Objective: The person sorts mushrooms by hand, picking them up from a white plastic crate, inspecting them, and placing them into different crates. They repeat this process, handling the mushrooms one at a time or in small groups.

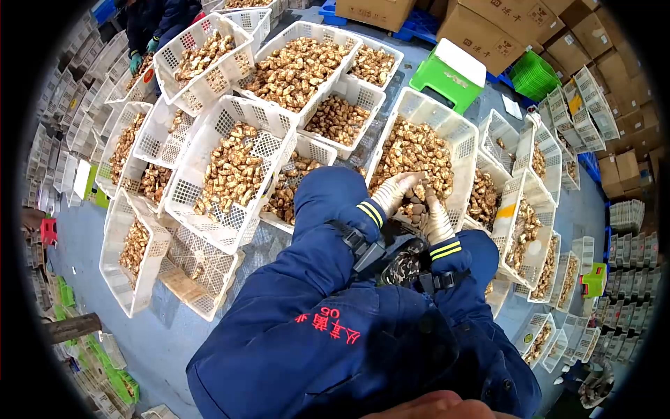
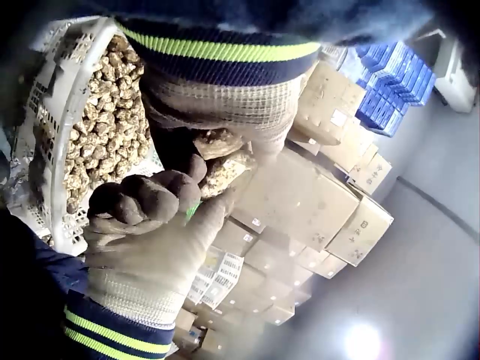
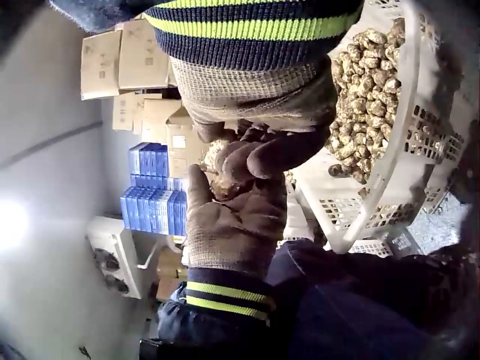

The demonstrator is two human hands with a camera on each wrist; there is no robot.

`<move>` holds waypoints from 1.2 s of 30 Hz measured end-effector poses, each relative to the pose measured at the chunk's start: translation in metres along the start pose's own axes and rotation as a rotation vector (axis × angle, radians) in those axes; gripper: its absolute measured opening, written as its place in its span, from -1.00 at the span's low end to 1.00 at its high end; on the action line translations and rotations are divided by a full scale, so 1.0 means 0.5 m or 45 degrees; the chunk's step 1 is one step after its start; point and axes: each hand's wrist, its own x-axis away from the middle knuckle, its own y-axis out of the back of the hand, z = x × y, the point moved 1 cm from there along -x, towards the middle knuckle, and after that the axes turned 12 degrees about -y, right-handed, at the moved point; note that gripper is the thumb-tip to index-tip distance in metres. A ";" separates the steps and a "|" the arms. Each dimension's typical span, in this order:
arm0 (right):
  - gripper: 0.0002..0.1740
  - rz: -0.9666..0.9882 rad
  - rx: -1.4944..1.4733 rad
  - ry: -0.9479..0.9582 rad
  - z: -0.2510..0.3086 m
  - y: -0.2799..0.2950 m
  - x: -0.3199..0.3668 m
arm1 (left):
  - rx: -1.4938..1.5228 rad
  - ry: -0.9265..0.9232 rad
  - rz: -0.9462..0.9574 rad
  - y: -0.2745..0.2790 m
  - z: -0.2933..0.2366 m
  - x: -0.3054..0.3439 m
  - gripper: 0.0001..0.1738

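Note:
Both hands wear knitted gloves with dark, stained fingers and meet over the near end of a white plastic crate (image 1: 469, 143) of brown-and-cream mushrooms (image 1: 417, 150). The left hand (image 1: 393, 194) curls its fingers on a mushroom (image 2: 217, 141). Opposite it, the right hand (image 1: 437, 220) has bent fingers and pinches another mushroom (image 2: 227, 174), close against the first. In the right wrist view, a pale mushroom (image 3: 216, 155) shows between the fingertips of the two hands. The fingers partly hide the held pieces.
More white crates (image 1: 230, 167) of mushrooms stand at the left, some tilted and stacked. Further crates (image 1: 523, 223) crowd the right side. A green stool (image 1: 447, 73) with a white top stands beyond the crate. Cardboard boxes (image 1: 481, 35) are piled behind. Another person (image 1: 157, 21) works at the far left.

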 end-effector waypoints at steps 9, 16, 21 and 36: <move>-0.28 -0.249 -0.105 0.140 0.085 0.122 0.027 | 0.840 0.300 -0.357 -0.024 -0.022 -0.003 -0.41; -0.56 -0.618 -0.907 0.773 0.141 0.414 0.152 | 0.807 0.190 -0.145 -0.020 -0.022 0.008 -0.29; -0.63 -0.563 -0.871 1.033 0.126 0.486 0.237 | 0.645 0.078 0.124 -0.016 0.008 0.007 -0.23; -0.53 0.070 0.065 0.031 -0.028 0.034 0.005 | 0.049 0.187 0.384 -0.029 -0.049 0.042 -0.29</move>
